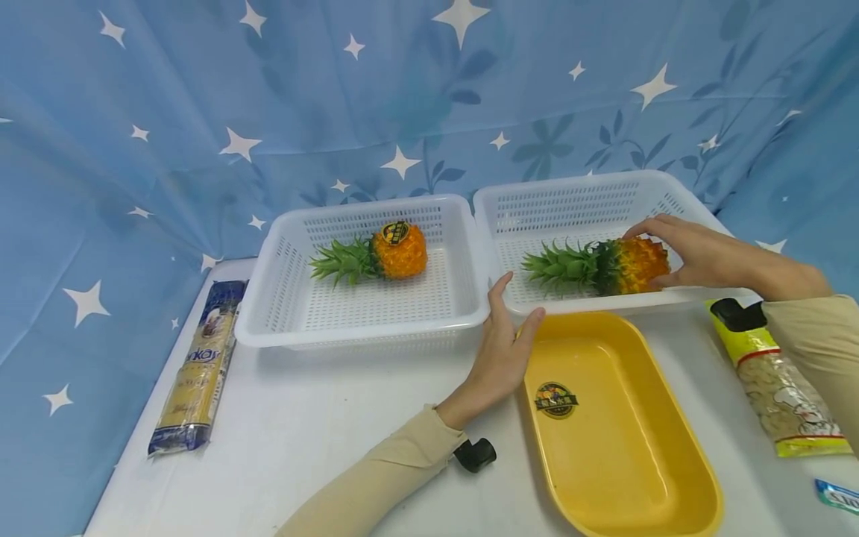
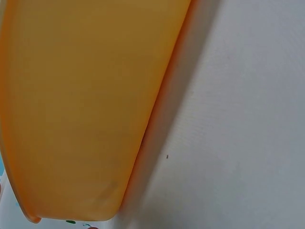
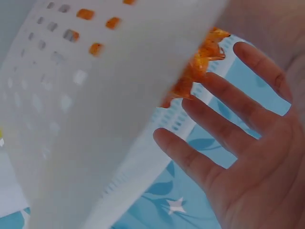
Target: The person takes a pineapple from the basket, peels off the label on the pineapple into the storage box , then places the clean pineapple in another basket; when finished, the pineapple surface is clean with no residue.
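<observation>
My right hand (image 1: 711,257) reaches over the near rim of the right white basket (image 1: 577,305). Its thumb and fingers lie around the orange base of a pineapple (image 1: 644,265), whose green crown points left. Seen from the right wrist, the fingers are spread and only lightly bent, with the tips at or close to the fruit (image 3: 198,71); firm contact is unclear. My left hand (image 1: 496,358) has its fingers extended beside the left white basket's (image 1: 376,335) near right corner, above the yellow tub's (image 1: 617,425) edge, holding nothing.
A second pineapple (image 1: 401,253) with a round label lies in the left basket. A blue-ended pasta packet (image 1: 197,373) lies at the left, a yellow-ended food bag (image 1: 781,388) at the right. Part of a small blue packet (image 1: 839,495) shows at the right edge. Behind hangs a blue curtain (image 1: 322,97).
</observation>
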Action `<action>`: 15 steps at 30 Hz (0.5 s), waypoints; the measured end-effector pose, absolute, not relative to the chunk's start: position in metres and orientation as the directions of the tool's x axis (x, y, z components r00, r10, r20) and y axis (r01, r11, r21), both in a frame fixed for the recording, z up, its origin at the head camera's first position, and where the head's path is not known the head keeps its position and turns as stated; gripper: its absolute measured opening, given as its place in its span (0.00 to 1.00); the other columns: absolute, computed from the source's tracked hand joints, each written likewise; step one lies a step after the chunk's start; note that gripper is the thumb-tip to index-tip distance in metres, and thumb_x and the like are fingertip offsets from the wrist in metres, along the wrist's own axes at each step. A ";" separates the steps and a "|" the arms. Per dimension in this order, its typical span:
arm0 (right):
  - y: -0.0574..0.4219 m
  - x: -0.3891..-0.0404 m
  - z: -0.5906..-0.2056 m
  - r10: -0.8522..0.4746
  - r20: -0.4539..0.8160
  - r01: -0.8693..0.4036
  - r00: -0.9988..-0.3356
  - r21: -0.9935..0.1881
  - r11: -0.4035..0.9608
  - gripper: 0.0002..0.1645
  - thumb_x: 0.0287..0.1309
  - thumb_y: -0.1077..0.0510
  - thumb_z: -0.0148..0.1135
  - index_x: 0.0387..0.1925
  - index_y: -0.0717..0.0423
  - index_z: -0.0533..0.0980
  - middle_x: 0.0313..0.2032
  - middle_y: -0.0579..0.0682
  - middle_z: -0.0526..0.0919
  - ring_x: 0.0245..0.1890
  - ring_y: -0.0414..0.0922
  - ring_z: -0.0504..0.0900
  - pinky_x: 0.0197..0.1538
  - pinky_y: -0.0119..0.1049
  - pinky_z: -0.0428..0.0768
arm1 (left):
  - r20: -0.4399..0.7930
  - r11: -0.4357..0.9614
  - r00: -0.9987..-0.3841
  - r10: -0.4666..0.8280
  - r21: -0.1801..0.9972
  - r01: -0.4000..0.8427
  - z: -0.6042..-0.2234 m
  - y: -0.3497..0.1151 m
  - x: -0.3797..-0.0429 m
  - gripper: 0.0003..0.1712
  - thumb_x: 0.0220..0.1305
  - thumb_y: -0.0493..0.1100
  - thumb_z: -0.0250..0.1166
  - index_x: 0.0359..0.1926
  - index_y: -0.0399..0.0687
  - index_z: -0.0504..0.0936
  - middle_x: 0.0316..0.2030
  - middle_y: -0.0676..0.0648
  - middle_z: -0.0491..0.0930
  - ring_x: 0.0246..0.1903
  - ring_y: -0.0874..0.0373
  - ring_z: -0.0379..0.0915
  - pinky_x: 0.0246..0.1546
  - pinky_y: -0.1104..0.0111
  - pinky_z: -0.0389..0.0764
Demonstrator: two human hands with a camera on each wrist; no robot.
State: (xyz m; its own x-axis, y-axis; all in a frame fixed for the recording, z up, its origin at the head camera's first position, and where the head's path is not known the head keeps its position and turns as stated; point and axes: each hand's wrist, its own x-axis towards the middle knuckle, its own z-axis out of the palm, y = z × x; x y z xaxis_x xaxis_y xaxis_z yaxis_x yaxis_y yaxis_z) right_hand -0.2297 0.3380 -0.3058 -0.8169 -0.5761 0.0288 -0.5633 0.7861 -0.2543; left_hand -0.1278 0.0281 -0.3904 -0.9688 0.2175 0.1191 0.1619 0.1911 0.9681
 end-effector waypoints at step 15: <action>0.271 -0.179 -0.256 -0.718 0.155 -0.735 -0.678 -0.134 0.665 0.34 0.54 0.69 0.78 0.61 0.57 0.75 0.60 0.56 0.78 0.58 0.57 0.78 0.55 0.59 0.81 | 0.073 0.238 -0.963 0.258 0.962 0.136 -0.387 0.018 -0.119 0.38 0.83 0.59 0.47 0.84 0.68 0.40 0.82 0.37 0.48 0.78 0.42 0.53 0.75 0.42 0.57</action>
